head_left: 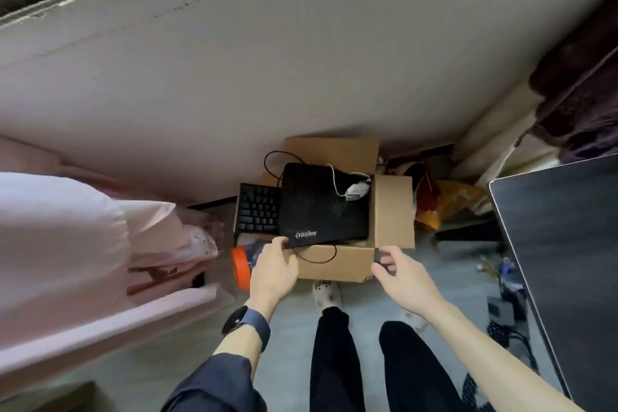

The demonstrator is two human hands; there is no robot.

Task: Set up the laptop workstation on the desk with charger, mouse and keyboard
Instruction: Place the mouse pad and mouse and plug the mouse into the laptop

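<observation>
An open cardboard box stands on the floor against the wall. A black mouse pad with white lettering lies tilted across its top. On the pad's far right corner sits a white mouse with a white cable. A black keyboard sticks out to the left from under the pad, and a thin black cable loops over the box front. My left hand pinches the pad's near left corner. My right hand hovers at the box's near right corner, fingers curled around something small and dark that I cannot identify.
A dark desk top fills the right edge, with cables and a power strip on the floor beside it. A jar with an orange lid lies left of the box. Pink bedding is at left, and an orange bag is right of the box.
</observation>
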